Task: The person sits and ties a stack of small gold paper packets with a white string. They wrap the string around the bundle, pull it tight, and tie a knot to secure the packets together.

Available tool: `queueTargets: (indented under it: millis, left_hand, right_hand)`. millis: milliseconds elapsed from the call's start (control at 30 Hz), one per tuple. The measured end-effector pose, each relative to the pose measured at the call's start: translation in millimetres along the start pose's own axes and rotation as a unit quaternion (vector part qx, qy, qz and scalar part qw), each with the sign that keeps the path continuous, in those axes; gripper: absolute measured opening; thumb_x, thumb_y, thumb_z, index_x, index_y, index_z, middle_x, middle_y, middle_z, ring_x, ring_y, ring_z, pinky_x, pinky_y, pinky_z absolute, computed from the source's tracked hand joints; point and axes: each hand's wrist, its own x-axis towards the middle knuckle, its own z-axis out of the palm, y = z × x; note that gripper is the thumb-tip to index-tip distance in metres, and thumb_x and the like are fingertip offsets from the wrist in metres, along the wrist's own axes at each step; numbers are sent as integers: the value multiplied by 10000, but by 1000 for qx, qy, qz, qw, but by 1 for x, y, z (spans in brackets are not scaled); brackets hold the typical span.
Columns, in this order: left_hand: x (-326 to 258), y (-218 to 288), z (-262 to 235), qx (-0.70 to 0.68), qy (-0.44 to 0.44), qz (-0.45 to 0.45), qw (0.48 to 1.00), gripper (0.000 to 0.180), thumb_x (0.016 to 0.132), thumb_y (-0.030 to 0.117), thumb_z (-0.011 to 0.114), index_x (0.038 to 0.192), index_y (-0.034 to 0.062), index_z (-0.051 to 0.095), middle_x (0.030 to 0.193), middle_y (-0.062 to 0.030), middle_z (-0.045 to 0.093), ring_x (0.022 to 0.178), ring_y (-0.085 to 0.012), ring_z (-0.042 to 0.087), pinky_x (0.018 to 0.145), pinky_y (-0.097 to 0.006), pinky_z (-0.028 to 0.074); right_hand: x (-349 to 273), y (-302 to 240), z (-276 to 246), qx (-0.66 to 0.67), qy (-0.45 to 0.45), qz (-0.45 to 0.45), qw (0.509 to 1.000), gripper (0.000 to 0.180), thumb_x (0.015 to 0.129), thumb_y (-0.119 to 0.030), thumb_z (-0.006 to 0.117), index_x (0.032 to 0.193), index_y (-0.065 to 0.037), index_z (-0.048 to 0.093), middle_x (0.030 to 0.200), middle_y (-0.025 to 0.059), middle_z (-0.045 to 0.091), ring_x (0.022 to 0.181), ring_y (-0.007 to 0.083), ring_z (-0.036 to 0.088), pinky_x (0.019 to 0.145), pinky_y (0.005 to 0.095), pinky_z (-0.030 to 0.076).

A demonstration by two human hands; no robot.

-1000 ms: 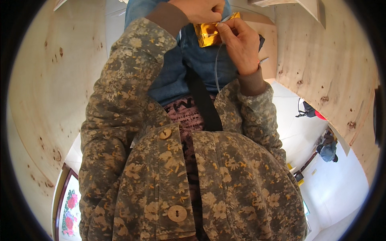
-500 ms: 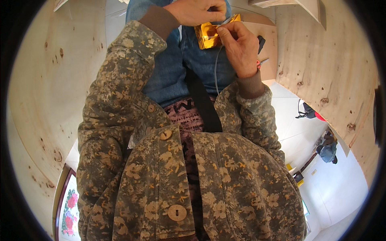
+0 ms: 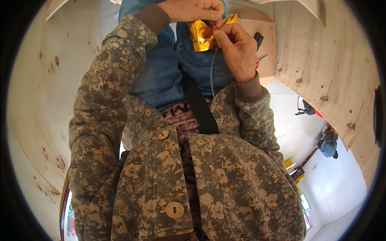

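A bundle of shiny gold foil [image 3: 198, 37] rests over my jeans-covered legs, at the top of the view. A thin, pale plastic cord [image 3: 212, 72] runs down from it toward my jacket. My right hand [image 3: 237, 50] pinches the cord between thumb and forefinger, just in front of the foil. Coming in from the left, my left hand [image 3: 194, 10] has its fingers closed, and its fingertips meet those of my right at the cord. The exact grip there is partly hidden by the fingers.
Flat brown cardboard [image 3: 267, 42] lies beyond my right hand. On it are a black object [image 3: 258, 39] and red-handled scissors [image 3: 261, 60]. Wooden panels [image 3: 321, 60] stand on both sides. A dark strap [image 3: 199, 102] hangs down my front.
Both hands and the gold foil have shifted slightly left in the view. My left fingertips have come down to meet my right ones at the cord.
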Motion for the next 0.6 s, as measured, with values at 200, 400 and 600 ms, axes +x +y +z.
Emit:
queueTargets:
  millis: [200, 400, 600]
  left_hand:
    - [8, 5, -13, 13, -81, -3, 997, 339, 1054, 407, 486, 913, 99, 495, 856, 5, 604, 757, -59, 557, 706, -210, 481]
    - [10, 1, -12, 12, -96, 3, 995, 328, 1065, 388, 469, 904, 103, 455, 821, 20, 543, 696, -55, 492, 642, -215, 437]
    - [8, -5, -7, 17, -103, -11, 995, 301, 1084, 373, 414, 921, 121, 403, 786, 28, 459, 688, -58, 484, 635, -220, 444]
  right_hand:
    - [-3, -8, 0, 21, -11, 13, 1000, 136, 896, -108, 721, 871, 17, 673, 727, 79, 680, 655, 117, 655, 598, 251, 513]
    - [-2, -12, 2, 12, -20, 12, 1000, 127, 912, -107, 703, 891, 15, 671, 777, 93, 702, 690, 141, 689, 614, 260, 532]
    - [-4, -22, 2, -55, -25, 11, 998, 119, 904, -107, 698, 892, 8, 671, 792, 125, 702, 704, 202, 708, 621, 298, 544]
